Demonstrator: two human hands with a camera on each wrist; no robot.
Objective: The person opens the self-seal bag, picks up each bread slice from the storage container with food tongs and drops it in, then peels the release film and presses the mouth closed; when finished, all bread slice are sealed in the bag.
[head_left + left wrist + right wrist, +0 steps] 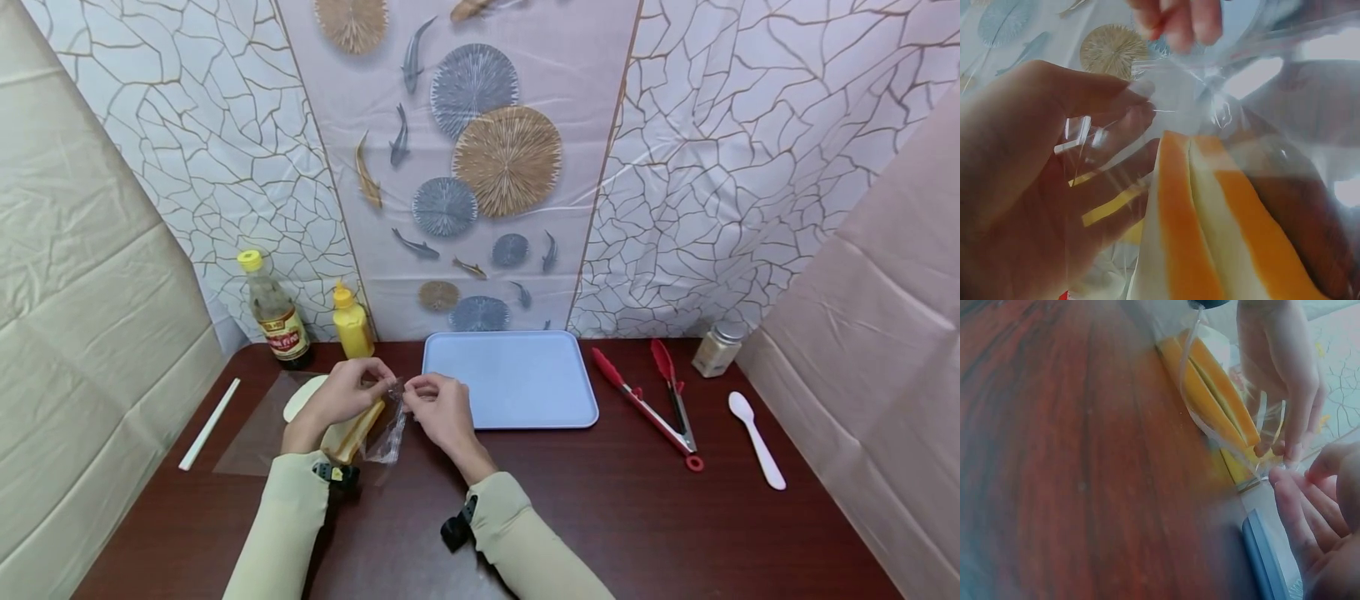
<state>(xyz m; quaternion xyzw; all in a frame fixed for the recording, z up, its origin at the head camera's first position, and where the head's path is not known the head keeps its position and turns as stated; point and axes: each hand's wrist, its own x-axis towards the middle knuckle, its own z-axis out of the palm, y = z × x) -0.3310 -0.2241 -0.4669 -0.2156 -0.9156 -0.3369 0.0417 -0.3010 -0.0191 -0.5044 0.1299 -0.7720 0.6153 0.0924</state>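
Note:
A sandwich of two bread slices [356,435] with orange-brown crusts sits inside a clear plastic bag [387,446] at the left of the table. My left hand [352,390] pinches the bag's edge between thumb and fingers, just above the sandwich. My right hand [444,417] pinches the same edge a short way to the right, its fingertips close to the left ones. Through the bag, the left wrist view shows the crusts [1185,219] side by side. The right wrist view shows both hands' fingertips meeting at the bag's edge.
A white round thing [300,398] and a clear sheet [255,437] lie left of my left hand, with white chopsticks [210,423] beyond. Behind stand a sauce bottle [279,321] and a yellow squeeze bottle [352,325]. Rightward are a blue tray [517,379], tongs [652,408], a jar [718,348] and a spoon [756,440].

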